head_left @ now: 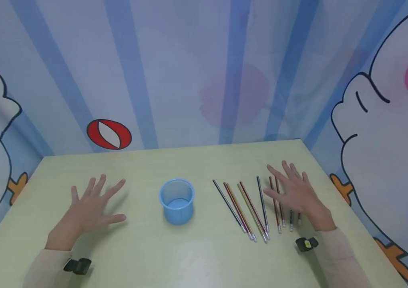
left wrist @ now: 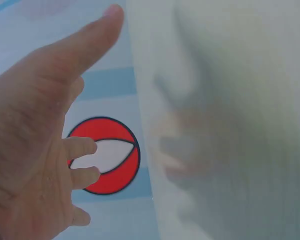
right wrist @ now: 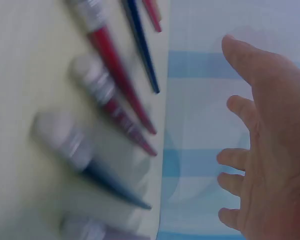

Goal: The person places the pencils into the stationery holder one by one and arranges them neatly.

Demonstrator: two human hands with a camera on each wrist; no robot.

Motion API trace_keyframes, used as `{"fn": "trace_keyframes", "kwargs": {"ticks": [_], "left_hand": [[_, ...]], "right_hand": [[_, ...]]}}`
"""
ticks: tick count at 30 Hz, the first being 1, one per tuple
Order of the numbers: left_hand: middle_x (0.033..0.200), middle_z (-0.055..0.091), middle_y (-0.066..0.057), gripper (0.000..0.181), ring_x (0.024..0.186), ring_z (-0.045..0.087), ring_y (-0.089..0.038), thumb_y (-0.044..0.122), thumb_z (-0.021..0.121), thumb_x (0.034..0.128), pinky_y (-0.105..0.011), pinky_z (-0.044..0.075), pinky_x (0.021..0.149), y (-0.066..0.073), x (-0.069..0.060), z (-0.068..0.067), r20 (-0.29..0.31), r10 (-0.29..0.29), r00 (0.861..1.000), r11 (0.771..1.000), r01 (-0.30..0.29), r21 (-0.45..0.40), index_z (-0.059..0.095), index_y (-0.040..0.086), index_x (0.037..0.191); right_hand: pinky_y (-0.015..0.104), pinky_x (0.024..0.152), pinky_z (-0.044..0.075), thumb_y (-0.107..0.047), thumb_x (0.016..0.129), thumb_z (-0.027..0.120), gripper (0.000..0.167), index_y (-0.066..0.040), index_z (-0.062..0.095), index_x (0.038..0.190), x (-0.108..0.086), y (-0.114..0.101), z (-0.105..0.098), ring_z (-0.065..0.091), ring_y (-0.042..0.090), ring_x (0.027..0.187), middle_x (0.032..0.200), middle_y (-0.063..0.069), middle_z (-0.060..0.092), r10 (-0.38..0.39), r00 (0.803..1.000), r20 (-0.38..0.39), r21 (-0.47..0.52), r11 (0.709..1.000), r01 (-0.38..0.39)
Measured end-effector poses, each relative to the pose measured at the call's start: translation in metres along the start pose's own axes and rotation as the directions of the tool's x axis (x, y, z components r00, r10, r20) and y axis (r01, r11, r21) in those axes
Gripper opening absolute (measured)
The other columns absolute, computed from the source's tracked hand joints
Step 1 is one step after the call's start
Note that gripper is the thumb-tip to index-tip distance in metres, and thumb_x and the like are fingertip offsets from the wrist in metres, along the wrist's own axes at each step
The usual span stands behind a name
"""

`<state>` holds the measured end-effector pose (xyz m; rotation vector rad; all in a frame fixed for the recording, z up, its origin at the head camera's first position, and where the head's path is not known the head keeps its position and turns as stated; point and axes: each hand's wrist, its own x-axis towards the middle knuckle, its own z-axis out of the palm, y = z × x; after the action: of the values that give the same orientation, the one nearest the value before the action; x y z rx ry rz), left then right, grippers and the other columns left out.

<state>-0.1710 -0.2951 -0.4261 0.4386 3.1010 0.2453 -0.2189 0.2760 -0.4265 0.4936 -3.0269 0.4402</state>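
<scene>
My left hand (head_left: 90, 210) hovers over the left of the table with fingers spread straight, holding nothing. To its right stands an upright light blue plastic cup (head_left: 177, 214), whose inside looks bare. Several pencils with white erasers lie right of the cup, among them a dark blue pencil (head_left: 229, 206) and a red pencil (head_left: 254, 210). Over the rightmost pencils is my right hand (head_left: 294, 192), fingers spread, gripping nothing and partly hiding them. In the right wrist view, a blue pencil (right wrist: 115, 182) lies blurred beside that hand, apart from it.
The pale yellow table (head_left: 135, 256) meets a blue striped backdrop (head_left: 185, 80) at its far edge. A red and white ball (head_left: 109, 134) is printed on it, with white cartoon figures at both sides. Dark wrist cameras (head_left: 77, 266) sit on both sleeves.
</scene>
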Motion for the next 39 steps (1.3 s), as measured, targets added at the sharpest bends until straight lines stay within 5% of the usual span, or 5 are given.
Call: {"fn": "trace_keyframes", "kwargs": {"ticks": [7, 15, 20, 32, 39], "left_hand": [[0.158, 0.027, -0.027, 0.102, 0.143, 0.019, -0.054, 0.063, 0.076, 0.0772, -0.081, 0.004, 0.102, 0.033, 0.035, -0.002, 0.011, 0.121, 0.993, 0.987, -0.119, -0.109, 0.025, 0.029, 0.159], [0.161, 0.031, -0.009, 0.111, 0.146, 0.031, -0.034, 0.054, 0.082, 0.0766, -0.07, 0.008, 0.112, 0.068, 0.07, -0.011, 0.068, 0.292, 0.954, 0.891, -0.245, -0.381, 0.017, 0.022, 0.161], [0.157, 0.038, -0.013, 0.115, 0.138, 0.044, -0.033, 0.047, 0.085, 0.0761, -0.058, 0.03, 0.111, 0.088, 0.083, -0.013, 0.131, 0.351, 0.927, 0.842, -0.252, -0.477, 0.015, 0.013, 0.161], [0.15, 0.046, -0.009, 0.11, 0.134, 0.046, -0.028, 0.042, 0.089, 0.0738, -0.049, 0.04, 0.106, 0.112, 0.102, -0.023, 0.196, 0.424, 0.884, 0.82, -0.282, -0.498, 0.024, 0.016, 0.159], [0.152, 0.043, -0.007, 0.102, 0.135, 0.044, -0.029, 0.038, 0.088, 0.0748, -0.05, 0.038, 0.107, 0.125, 0.103, -0.028, 0.247, 0.423, 0.872, 0.802, -0.233, -0.551, 0.032, 0.015, 0.157]], "right_hand": [[0.069, 0.107, 0.024, -0.054, 0.097, 0.057, 0.074, -0.015, 0.035, 0.156, 0.022, -0.03, -0.002, 0.028, 0.049, 0.142, 0.157, 0.026, 0.03, -0.1, 0.995, 0.014, 0.057, 0.993, 0.099], [0.049, 0.082, 0.05, -0.04, 0.096, 0.065, 0.047, -0.006, 0.063, 0.129, 0.053, -0.068, 0.009, 0.061, 0.03, 0.099, 0.114, 0.015, 0.062, -0.193, 0.979, 0.06, 0.155, 0.971, 0.182], [0.029, 0.055, 0.039, -0.039, 0.094, 0.069, 0.026, -0.012, 0.069, 0.098, 0.069, -0.088, 0.03, 0.04, 0.01, 0.052, 0.065, -0.003, 0.053, -0.188, 0.963, 0.192, 0.187, 0.97, 0.152], [0.031, 0.055, 0.042, -0.027, 0.087, 0.074, 0.019, -0.016, 0.068, 0.074, 0.08, -0.112, 0.041, 0.052, 0.014, 0.058, 0.069, -0.005, 0.061, -0.009, 0.961, 0.276, 0.064, 0.998, -0.009], [0.025, 0.043, 0.022, -0.017, 0.079, 0.065, 0.036, -0.019, 0.044, 0.05, 0.076, -0.114, 0.049, 0.023, 0.009, 0.045, 0.045, -0.012, 0.024, -0.015, 0.958, 0.285, 0.132, 0.991, -0.024]]}}
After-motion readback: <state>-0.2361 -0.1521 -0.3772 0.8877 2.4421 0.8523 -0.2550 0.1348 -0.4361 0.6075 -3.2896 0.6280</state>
